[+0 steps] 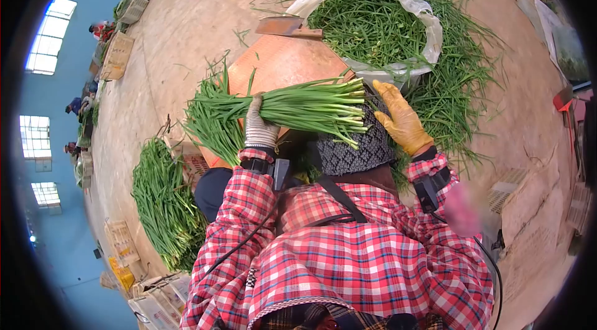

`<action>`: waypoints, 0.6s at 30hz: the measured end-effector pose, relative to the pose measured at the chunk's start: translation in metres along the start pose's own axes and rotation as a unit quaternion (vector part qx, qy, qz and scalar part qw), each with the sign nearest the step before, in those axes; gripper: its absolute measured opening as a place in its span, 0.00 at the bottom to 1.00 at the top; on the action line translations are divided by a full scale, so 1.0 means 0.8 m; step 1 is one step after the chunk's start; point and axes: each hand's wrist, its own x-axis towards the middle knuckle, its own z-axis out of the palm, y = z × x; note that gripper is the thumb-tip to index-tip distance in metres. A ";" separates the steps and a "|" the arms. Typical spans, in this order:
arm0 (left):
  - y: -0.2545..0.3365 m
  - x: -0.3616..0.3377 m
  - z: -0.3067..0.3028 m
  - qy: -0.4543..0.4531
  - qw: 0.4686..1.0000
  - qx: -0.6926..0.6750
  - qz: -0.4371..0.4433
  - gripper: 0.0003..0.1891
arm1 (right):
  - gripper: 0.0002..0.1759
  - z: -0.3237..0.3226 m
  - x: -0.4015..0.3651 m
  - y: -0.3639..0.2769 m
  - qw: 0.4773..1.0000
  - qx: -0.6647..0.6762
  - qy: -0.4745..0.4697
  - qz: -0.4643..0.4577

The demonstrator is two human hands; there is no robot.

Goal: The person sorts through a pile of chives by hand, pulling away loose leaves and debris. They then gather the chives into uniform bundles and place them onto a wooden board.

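My left hand (259, 126), in a grey knit glove, grips the middle of a thick bundle of green chives (292, 106) lying across an orange chopping board (283, 63). The pale cut stem ends point right, toward my right hand (401, 120). That hand wears a yellow glove and rests flat with fingers apart, just beside the stem ends, on a dark patterned cloth (351, 150) over my lap. Both sleeves are red plaid.
A cleaver (287, 26) lies at the board's far edge. Behind it a white plastic-lined basket (429, 44) holds loose chives, with more scattered around. A sorted chive pile (163, 202) lies at left. Cardboard boxes (117, 55) and distant people line the left wall.
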 end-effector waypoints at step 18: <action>-0.003 -0.041 0.044 0.043 0.997 -0.019 -0.057 0.23 | 0.30 -0.065 -0.051 0.061 0.989 -0.034 0.016 0.141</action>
